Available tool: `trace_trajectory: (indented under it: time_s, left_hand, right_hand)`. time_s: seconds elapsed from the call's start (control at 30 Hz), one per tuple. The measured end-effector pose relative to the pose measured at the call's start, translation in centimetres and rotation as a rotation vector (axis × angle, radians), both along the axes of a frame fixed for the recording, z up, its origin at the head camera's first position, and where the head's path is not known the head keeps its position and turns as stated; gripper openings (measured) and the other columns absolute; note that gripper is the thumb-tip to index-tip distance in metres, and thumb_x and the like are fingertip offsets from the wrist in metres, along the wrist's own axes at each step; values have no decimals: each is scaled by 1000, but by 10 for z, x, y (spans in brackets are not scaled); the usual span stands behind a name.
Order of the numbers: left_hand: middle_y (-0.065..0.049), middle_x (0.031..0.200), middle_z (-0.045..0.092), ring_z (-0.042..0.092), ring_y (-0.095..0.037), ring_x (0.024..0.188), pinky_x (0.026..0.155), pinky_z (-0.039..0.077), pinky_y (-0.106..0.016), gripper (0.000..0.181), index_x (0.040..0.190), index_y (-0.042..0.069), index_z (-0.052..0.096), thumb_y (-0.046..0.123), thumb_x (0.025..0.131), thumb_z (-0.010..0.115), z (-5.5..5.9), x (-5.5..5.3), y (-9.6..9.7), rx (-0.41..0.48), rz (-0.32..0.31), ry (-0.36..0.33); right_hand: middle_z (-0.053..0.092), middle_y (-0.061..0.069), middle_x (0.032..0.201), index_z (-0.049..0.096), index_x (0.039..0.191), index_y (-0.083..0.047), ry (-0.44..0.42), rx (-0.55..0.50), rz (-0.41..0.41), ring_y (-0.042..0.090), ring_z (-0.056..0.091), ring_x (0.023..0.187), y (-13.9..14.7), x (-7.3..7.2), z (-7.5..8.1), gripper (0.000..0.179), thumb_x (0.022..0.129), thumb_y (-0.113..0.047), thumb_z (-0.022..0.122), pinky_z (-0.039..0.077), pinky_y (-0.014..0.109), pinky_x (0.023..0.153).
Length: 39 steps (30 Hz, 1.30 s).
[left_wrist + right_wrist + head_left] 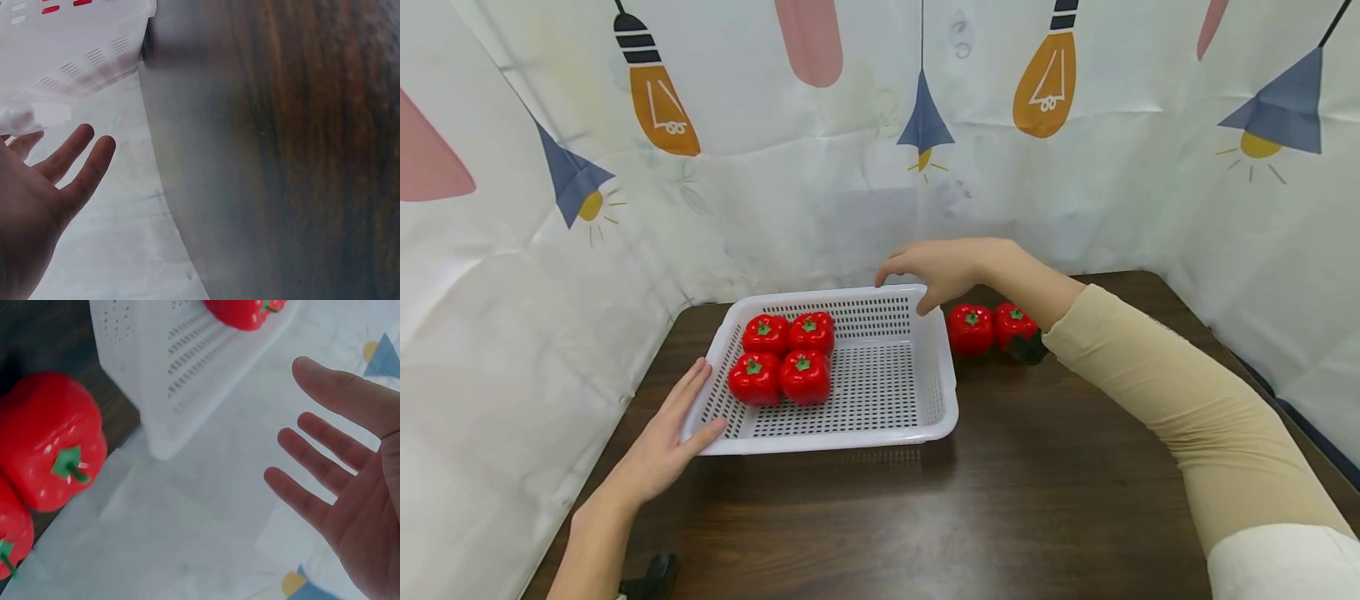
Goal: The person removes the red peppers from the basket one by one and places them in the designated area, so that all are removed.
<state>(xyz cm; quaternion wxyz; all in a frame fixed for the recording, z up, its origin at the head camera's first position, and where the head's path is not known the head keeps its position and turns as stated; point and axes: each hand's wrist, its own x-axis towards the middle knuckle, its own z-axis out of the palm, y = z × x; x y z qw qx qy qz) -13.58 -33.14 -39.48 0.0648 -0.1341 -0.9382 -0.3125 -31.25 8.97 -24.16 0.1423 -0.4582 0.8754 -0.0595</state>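
Note:
A white perforated plastic basket [880, 435] sits on the dark wooden table, slightly skewed. Four-lobed red toy bell peppers with green stems fill its left half, among them a front pepper [806, 377]. At the basket's left rim is my left hand [658, 450], its thumb over the front left corner; the left wrist view shows spread, fairly straight fingers. Over the far right corner hovers my right hand [943, 267], thumb and fingers spread apart, nothing in its grasp. In the right wrist view that hand [350, 481] is apart from the basket wall [181, 375].
Right of the basket, a red pepper [970, 330] and another pepper [1013, 323] lie on the table [1037, 483], beneath my right forearm. A white curtain [775, 208] printed with lamps and bulbs hangs behind and along both sides.

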Motion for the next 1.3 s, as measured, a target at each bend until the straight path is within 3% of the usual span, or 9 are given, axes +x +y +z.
trace_trajectory:
  time_s: [0.1,0.27,0.33,0.57,0.97,1.3]
  left_hand:
    - [-9,170,15,32,-44,143,105,39,-64,87,165,18,23,30,94,71,-1,0,0,-5,4,2]
    - [-8,171,14,31,-46,143,105,37,-67,86,165,18,23,29,95,71,-1,-1,1,10,1,0]
    - [-8,171,13,30,-46,143,99,36,-74,87,165,17,23,30,94,71,-1,-2,1,16,4,-2]
    - [-9,171,13,31,-47,143,98,37,-75,87,165,16,23,29,94,71,-2,-1,1,20,-2,0]
    - [-8,171,13,29,-47,144,102,33,-76,86,165,17,23,27,95,71,-3,-1,1,42,-11,2]
    - [-8,171,12,24,-47,147,101,31,-78,86,165,18,23,29,95,70,-3,-3,0,56,-6,-7]
  right_hand:
    - [51,2,147,56,145,-21,-8,21,23,25,45,136,-11,3,-3,63,88,-16,82,44,44,107]
    - [50,2,150,54,146,-22,-12,41,85,21,45,135,-29,7,-6,63,90,-17,81,44,40,107]
    - [49,1,150,54,147,-22,-15,44,109,20,43,136,-38,9,-6,63,90,-18,80,44,39,108]
    - [49,-2,150,52,149,-21,-39,63,167,17,40,137,-67,14,-10,65,91,-16,79,44,35,106]
    - [51,3,148,53,148,-13,-96,49,260,21,44,137,-107,21,-38,65,89,-13,79,47,29,101]
    - [54,0,143,55,145,-18,-84,38,285,15,41,134,-129,24,-60,68,84,-16,85,50,26,94]
